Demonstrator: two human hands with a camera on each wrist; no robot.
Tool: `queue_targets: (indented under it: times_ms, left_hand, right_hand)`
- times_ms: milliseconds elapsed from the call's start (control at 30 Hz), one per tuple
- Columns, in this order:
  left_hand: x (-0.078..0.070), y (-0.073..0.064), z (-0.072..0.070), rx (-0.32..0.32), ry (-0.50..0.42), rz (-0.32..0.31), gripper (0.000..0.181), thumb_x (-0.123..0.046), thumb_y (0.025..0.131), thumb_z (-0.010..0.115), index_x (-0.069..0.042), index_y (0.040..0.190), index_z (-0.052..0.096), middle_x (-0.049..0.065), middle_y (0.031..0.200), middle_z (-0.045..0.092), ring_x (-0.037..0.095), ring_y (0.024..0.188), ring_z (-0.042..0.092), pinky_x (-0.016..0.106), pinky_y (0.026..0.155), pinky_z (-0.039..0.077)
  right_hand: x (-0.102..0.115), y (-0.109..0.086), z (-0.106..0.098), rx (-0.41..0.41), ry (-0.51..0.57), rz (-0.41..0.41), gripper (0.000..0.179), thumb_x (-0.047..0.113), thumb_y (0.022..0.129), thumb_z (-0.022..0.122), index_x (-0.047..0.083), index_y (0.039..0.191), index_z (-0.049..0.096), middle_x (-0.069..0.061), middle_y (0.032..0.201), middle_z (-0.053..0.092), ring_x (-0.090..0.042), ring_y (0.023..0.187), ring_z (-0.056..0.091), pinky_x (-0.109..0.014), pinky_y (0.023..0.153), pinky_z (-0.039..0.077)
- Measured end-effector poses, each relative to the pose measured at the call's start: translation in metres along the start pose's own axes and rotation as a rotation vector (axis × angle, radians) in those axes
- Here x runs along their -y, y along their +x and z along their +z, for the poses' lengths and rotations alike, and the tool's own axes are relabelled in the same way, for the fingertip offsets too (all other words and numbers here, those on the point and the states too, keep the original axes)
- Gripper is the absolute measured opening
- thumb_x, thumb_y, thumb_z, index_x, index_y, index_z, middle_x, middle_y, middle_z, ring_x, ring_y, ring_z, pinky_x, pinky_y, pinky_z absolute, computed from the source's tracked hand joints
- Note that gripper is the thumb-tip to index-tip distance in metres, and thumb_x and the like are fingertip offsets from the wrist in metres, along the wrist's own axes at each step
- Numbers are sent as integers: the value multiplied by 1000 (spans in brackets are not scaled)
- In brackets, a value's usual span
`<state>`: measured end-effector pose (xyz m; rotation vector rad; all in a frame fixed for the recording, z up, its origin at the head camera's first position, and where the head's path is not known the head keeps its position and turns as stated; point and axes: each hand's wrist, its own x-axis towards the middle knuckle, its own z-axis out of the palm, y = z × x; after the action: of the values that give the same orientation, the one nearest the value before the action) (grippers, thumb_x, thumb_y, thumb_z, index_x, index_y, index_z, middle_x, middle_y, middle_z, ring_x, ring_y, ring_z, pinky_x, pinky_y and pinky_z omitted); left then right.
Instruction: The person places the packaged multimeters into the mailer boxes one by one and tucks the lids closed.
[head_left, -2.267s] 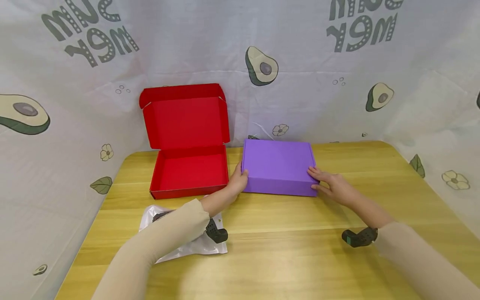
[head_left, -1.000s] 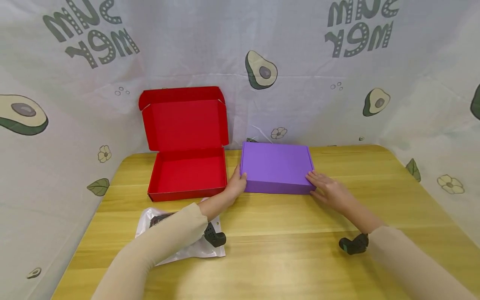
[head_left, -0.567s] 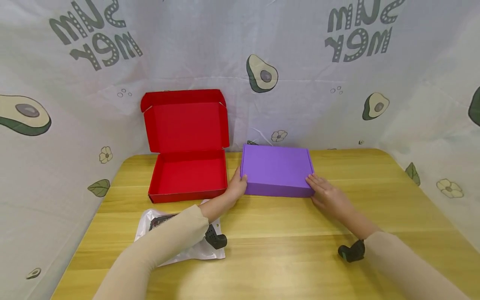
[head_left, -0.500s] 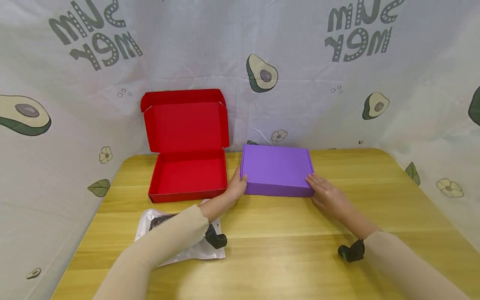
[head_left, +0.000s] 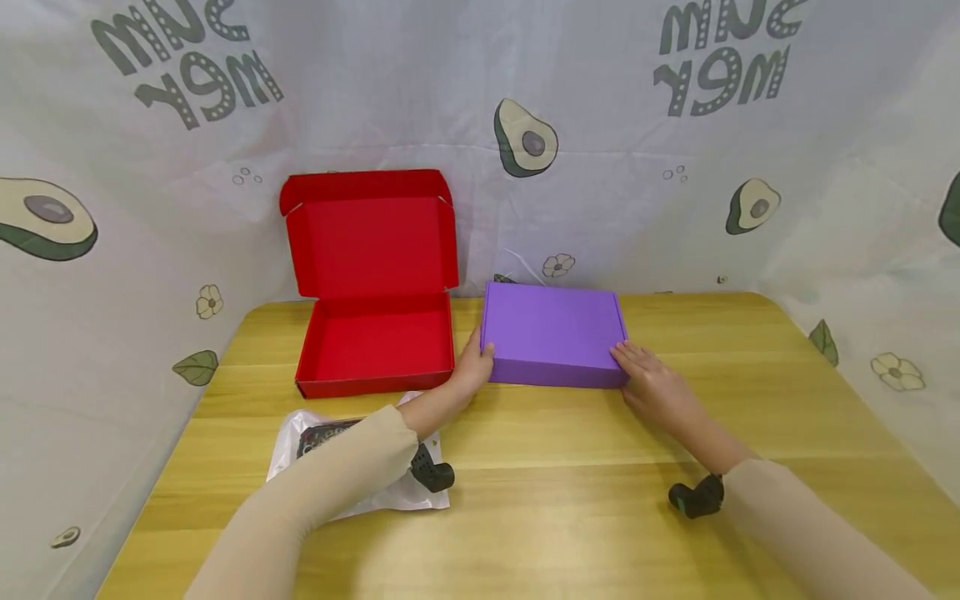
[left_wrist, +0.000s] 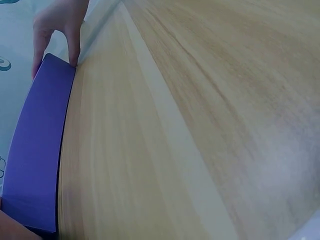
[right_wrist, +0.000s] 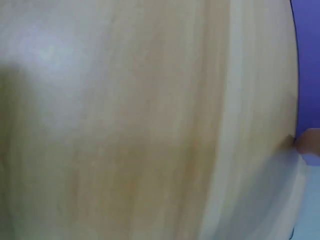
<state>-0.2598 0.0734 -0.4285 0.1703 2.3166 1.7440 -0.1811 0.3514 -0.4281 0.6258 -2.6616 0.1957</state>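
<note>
A closed purple cardboard box (head_left: 553, 329) lies flat near the back edge of the table. My left hand (head_left: 472, 367) holds its left side, thumb at the front left corner and fingers along the side wall. At the front right corner, my right hand (head_left: 654, 383) grips the box, fingers on the top edge and thumb lower down. The left wrist view shows this right hand (left_wrist: 62, 22) spanning the far end of the box's front wall (left_wrist: 40, 130). In the right wrist view, one fingertip (right_wrist: 309, 142) touches the purple wall.
Left of the purple box stands a red box (head_left: 378, 337) with its lid raised. In front of it lies a white plastic bag (head_left: 288, 446) with something dark and printed inside, partly under my left sleeve. A patterned cloth (head_left: 600, 217) hangs behind the wooden table (head_left: 540, 517).
Since the earliest frame, my right fingers have drawn together and settled closer on the front right corner. The left hand still holds the left side. The head view has shifted slightly.
</note>
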Motion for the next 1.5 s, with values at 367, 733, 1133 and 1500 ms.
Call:
queue_targets:
  times_ms: [367, 733, 1133, 1500]
  left_hand:
    - [0, 2, 1, -35, 55, 35, 53, -11, 98, 37, -4, 147, 17, 17, 148, 29, 29, 136, 26, 40, 112, 21]
    - [4, 1, 4, -35, 60, 13, 53, -13, 99, 36, -3, 147, 17, 18, 148, 28, 31, 136, 26, 43, 112, 21]
    - [3, 2, 6, -72, 135, 78, 53, -14, 98, 37, 1, 146, 19, 19, 147, 30, 31, 135, 27, 40, 111, 22]
    - [-27, -3, -18, 126, 991, 559, 51, -23, 84, 66, -2, 128, 54, 16, 136, 47, 28, 128, 43, 40, 100, 40]
  right_hand:
    - [3, 7, -6, 26, 13, 55, 55, -5, 67, 74, -12, 118, 55, -28, 122, 54, -44, 114, 50, -53, 95, 40]
    - [-1, 12, -13, 64, 641, 616, 61, 31, 95, 50, -11, 137, 33, -32, 136, 38, -45, 123, 40, -43, 97, 41]
    - [1, 42, -10, 156, 573, 763, 61, 24, 97, 47, -16, 137, 25, -37, 133, 35, -46, 124, 37, -49, 101, 36]
    - [4, 42, -7, 164, 538, 791, 59, 22, 97, 48, -17, 135, 27, -36, 132, 37, -44, 123, 39, -48, 99, 37]
